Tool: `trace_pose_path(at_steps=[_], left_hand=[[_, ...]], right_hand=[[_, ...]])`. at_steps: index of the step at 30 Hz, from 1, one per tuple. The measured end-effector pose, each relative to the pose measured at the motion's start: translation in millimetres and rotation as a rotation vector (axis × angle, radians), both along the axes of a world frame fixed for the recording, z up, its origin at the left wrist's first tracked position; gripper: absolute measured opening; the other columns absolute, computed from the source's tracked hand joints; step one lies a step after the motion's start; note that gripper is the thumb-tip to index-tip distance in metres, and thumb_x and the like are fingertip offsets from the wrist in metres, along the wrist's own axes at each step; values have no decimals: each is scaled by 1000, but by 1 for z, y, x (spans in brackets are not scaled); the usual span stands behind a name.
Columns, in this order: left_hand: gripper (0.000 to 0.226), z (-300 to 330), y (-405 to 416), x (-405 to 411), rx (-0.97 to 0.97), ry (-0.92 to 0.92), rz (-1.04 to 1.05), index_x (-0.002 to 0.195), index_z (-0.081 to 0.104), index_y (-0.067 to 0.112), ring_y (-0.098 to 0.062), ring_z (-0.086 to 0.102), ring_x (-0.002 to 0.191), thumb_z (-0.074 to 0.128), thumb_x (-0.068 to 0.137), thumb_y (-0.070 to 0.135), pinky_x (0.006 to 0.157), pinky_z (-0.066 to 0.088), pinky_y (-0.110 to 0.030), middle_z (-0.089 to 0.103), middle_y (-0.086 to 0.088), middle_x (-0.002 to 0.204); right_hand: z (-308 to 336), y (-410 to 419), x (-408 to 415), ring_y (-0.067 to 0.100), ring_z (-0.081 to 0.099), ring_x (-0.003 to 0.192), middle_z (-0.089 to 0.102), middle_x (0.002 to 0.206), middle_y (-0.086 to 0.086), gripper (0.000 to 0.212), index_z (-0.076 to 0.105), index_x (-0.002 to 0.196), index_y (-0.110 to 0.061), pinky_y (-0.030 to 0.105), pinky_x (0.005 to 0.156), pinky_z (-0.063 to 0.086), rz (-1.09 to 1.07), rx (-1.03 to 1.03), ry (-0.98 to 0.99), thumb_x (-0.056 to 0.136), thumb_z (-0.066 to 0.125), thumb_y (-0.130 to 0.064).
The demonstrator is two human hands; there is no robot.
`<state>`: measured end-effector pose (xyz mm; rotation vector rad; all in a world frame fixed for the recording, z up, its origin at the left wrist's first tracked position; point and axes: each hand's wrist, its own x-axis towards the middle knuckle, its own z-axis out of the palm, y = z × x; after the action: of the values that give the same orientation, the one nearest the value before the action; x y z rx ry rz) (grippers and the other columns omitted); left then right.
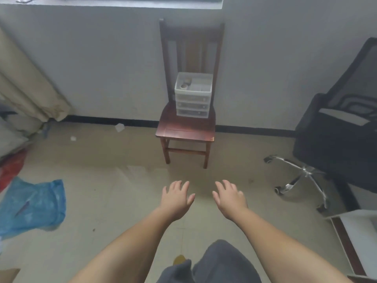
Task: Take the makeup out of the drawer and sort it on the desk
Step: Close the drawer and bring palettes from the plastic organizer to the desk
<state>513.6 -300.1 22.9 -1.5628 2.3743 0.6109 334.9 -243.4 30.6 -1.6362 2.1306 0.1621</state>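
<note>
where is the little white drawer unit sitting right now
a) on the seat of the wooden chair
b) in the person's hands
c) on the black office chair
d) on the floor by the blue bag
a: the white drawer unit stands on the wooden chair against the wall.

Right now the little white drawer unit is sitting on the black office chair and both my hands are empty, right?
Not quite. The head view shows the drawer unit on the wooden chair, not the black office chair. Your left hand and right hand are empty.
</note>
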Motion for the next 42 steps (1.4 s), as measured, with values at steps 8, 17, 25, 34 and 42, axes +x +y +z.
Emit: trace_pose_path(at_steps=[8, 17, 25, 34, 42], left_hand=[[59, -14, -174, -48, 5, -8, 8, 149, 18, 20, -21, 14, 144, 24, 98, 49, 116, 13, -48, 22, -7, 155], [59, -13, -373, -118, 18, 9, 119, 149, 17, 21, -20, 16, 144, 28, 98, 48, 116, 14, -47, 24, -6, 154], [51, -16, -558, -153, -45, 34, 70, 144, 27, 18, -24, 37, 131, 38, 95, 26, 115, 16, -50, 43, -5, 140], [35, -63, -702, -183, -73, -56, -182, 128, 44, 17, -26, 40, 124, 44, 93, 19, 114, 3, -59, 48, -7, 124], [57, -98, -712, -182, -157, -8, -282, 116, 58, 11, -24, 62, 93, 77, 65, 28, 105, 18, -67, 62, -5, 95]], right_hand=[[-16, -172, -53, 25, 27, 138, 27, 151, 5, 48, 26, 145, -22, 39, 104, 32, 47, 21, 24, 101, 25, -41], [-8, -404, -139, 25, 30, 135, 30, 150, 5, 48, 27, 145, -22, 39, 102, 34, 156, -13, 47, 101, 26, -42], [-18, -591, -165, 28, 41, 124, 43, 137, 6, 39, 42, 133, -16, 39, 93, 41, 240, -70, 45, 99, 34, -34], [-58, -762, -156, 27, 41, 127, 43, 139, 8, 46, 39, 140, -20, 35, 102, 32, 258, -91, -3, 95, 43, -28], [-101, -782, -148, 23, 20, 142, 24, 153, 8, 51, 28, 143, -16, 38, 116, 9, 280, 30, 4, 96, 41, -31]])
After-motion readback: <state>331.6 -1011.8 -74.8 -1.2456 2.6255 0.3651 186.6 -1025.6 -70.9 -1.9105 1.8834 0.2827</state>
